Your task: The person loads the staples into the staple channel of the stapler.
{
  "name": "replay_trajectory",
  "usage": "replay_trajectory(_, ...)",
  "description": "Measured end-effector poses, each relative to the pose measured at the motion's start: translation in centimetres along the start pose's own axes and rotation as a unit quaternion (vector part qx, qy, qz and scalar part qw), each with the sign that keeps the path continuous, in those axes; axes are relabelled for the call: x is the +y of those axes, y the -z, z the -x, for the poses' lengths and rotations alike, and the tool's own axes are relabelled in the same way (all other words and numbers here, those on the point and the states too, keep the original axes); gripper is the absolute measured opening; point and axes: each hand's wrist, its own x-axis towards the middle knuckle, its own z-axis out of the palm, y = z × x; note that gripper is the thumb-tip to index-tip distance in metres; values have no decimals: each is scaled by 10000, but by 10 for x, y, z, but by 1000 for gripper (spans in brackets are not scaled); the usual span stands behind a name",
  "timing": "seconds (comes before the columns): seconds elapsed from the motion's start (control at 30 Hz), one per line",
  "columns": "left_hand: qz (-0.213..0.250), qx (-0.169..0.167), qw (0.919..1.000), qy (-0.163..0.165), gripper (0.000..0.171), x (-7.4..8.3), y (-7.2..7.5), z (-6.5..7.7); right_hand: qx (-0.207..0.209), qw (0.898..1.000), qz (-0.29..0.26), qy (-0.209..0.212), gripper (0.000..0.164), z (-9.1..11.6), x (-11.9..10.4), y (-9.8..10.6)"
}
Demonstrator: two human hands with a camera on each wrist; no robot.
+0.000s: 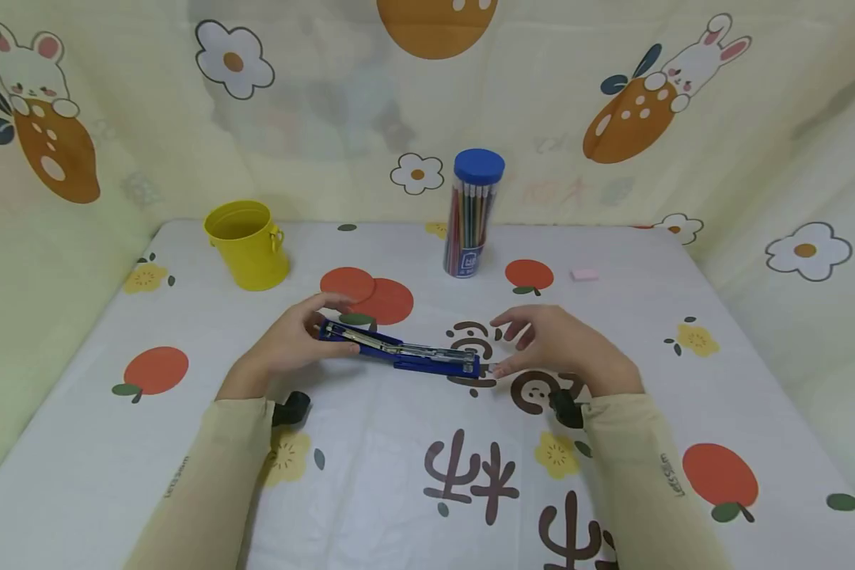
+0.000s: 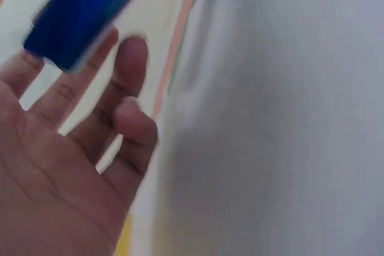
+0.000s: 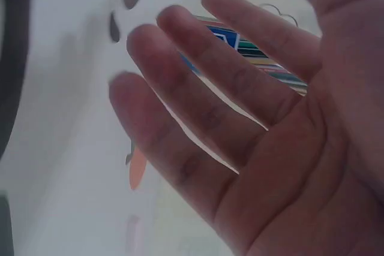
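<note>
A blue stapler (image 1: 399,350) is swung wide open, with its silver metal channel facing up, above the middle of the tablecloth. The left hand (image 1: 295,340) grips its left end, thumb along the near side. In the left wrist view the blue underside of the stapler (image 2: 90,13) shows above the fingers of the left hand (image 2: 78,124). Beside the stapler's right end is the right hand (image 1: 552,340), its thumb tip close to a small metal piece there. The right wrist view shows the right hand (image 3: 240,124) with its fingers extended and spread.
A yellow bucket (image 1: 256,257) stands at the back left. Behind the hands stands a clear tube of pencils (image 1: 473,222) with a blue lid. A pink eraser (image 1: 584,275) lies at the back right. Patterned cloth (image 1: 313,150) hangs along the table's back and sides.
</note>
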Motion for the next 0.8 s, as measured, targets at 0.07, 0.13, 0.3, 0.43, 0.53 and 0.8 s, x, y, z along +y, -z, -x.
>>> replay_trajectory(0.07,366,-3,9993,-45,65,-6,0,-1,34,9998,-105,134,74,-3,1,-1)
replay_trajectory(0.13,840,-5,9964,-144,60,-12,0,-1,31,9996,-226,194,69,-7,3,-3)
replay_trajectory(0.3,1570,-51,9873,-250,52,-21,0,-2,-162,9984,-541,69,60,-12,10,-10)
replay_trajectory(0.43,1631,-116,9863,-195,50,-23,-2,-1,-269,9976,-631,-95,58,-14,16,-14)
replay_trajectory(0.53,1577,-76,9874,-115,47,-24,-1,-1,-253,9976,-646,-83,56,-16,19,-16)
replay_trajectory(0.8,1434,-66,9896,63,46,-24,1,-1,-233,9969,-745,-42,47,-20,23,-18)
